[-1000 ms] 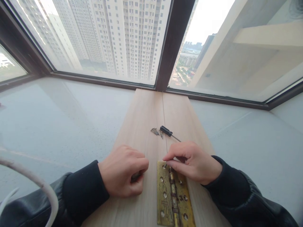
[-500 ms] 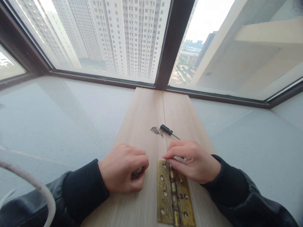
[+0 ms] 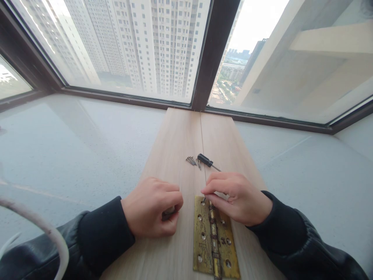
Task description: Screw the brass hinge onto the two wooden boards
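A brass hinge (image 3: pixel 214 241) lies flat across the seam of two pale wooden boards (image 3: pixel 175 147). My right hand (image 3: pixel 237 198) is closed in a pinch over the hinge's top left hole, holding a small screw upright there. My left hand (image 3: pixel 153 208) rests on the left board as a loose fist, closed on a small dark thing I cannot make out. Beyond the hands lie several loose screws (image 3: pixel 192 160) and a small black-handled screwdriver (image 3: pixel 207 161).
The boards run across a grey stone window ledge (image 3: pixel 72 147) up to a dark window frame (image 3: pixel 211 54). A white cable (image 3: pixel 37 229) curves at the lower left. Tall buildings show through the glass.
The hands barely moved. My right hand's pinch has settled slightly lower onto the hinge's top left hole; the view shifted a little.
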### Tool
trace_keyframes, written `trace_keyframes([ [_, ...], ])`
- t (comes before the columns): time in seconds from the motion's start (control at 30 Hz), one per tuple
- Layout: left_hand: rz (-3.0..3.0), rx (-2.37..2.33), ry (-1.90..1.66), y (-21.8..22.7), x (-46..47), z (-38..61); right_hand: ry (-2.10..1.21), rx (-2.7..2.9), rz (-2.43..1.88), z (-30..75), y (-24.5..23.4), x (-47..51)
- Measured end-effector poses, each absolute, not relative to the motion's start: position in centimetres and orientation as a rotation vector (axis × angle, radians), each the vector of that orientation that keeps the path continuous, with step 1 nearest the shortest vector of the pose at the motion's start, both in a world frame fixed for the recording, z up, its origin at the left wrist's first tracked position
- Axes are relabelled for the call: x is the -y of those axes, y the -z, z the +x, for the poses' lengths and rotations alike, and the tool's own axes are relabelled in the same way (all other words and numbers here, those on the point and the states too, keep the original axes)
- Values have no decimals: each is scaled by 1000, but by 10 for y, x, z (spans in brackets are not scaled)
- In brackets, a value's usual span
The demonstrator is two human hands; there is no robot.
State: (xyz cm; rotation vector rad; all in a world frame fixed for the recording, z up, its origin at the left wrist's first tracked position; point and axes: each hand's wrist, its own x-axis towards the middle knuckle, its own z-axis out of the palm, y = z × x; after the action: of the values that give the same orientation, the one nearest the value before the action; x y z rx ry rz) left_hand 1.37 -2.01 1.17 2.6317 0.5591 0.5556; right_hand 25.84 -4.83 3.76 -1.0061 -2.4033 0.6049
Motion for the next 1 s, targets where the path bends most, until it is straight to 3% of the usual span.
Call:
trace_keyframes([
  [1.0,2612,-570,-542,-10,19,15,-596,2417,-900,259,-41,54],
])
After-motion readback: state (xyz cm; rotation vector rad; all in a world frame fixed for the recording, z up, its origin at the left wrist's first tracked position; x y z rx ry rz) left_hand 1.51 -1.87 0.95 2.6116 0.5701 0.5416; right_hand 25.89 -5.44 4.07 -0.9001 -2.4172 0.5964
